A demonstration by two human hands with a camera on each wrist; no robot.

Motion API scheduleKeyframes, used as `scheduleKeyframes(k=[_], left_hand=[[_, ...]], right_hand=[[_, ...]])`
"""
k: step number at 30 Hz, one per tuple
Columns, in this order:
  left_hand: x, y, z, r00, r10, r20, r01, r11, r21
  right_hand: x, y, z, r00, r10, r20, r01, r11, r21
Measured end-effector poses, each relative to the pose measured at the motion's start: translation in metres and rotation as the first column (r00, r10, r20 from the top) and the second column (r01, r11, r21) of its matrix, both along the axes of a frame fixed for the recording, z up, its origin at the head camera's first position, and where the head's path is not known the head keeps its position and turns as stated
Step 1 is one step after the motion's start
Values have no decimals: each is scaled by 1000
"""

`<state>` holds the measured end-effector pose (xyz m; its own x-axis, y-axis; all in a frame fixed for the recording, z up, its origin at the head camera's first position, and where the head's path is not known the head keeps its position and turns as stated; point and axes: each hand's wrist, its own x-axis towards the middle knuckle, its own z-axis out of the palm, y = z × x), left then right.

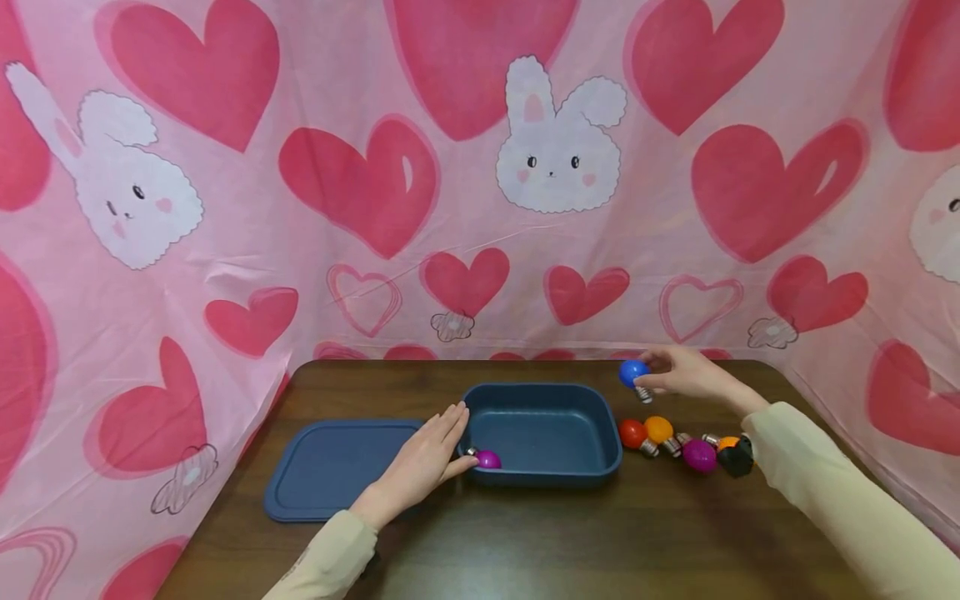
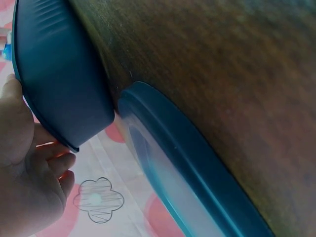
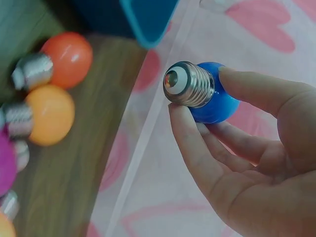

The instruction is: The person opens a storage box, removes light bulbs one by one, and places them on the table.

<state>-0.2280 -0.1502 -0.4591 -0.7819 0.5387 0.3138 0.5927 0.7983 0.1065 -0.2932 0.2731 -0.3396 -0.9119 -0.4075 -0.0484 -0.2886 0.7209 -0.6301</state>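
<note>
My right hand [image 1: 686, 372] pinches a blue light bulb [image 1: 633, 372] above the table's back right, to the right of the box. In the right wrist view, the thumb and fingers hold the blue glass, and the metal screw base [image 3: 188, 85] points away from the palm. My left hand [image 1: 420, 454] rests at the left rim of a dark blue plastic box [image 1: 551, 479], its fingers straight along the edge and its thumb at the front corner. Inside that corner lies a purple bulb [image 1: 489, 459].
Several loose bulbs lie right of the box, among them a red bulb [image 1: 632, 432], an orange bulb [image 1: 659, 429] and a magenta bulb [image 1: 700, 456]. A black object [image 1: 736, 458] sits by the right sleeve. The flat blue lid [image 1: 330, 467] lies left of the box on the wooden table [image 1: 525, 542].
</note>
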Motion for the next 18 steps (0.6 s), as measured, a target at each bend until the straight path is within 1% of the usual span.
scheduleKeyframes(k=[5, 10, 18], left_hand=[[0, -1, 1, 1000, 5, -14, -5, 1000, -5], [0, -2, 2, 1000, 14, -3, -14, 1000, -11], [0, -3, 2, 1000, 10, 1, -10, 1000, -12]], right_hand=[[4, 25, -4, 999, -47, -20, 48, 997, 58], [6, 47, -9, 993, -108, -45, 113, 985, 128], [9, 84, -21, 981, -196, 10, 191, 965, 177]])
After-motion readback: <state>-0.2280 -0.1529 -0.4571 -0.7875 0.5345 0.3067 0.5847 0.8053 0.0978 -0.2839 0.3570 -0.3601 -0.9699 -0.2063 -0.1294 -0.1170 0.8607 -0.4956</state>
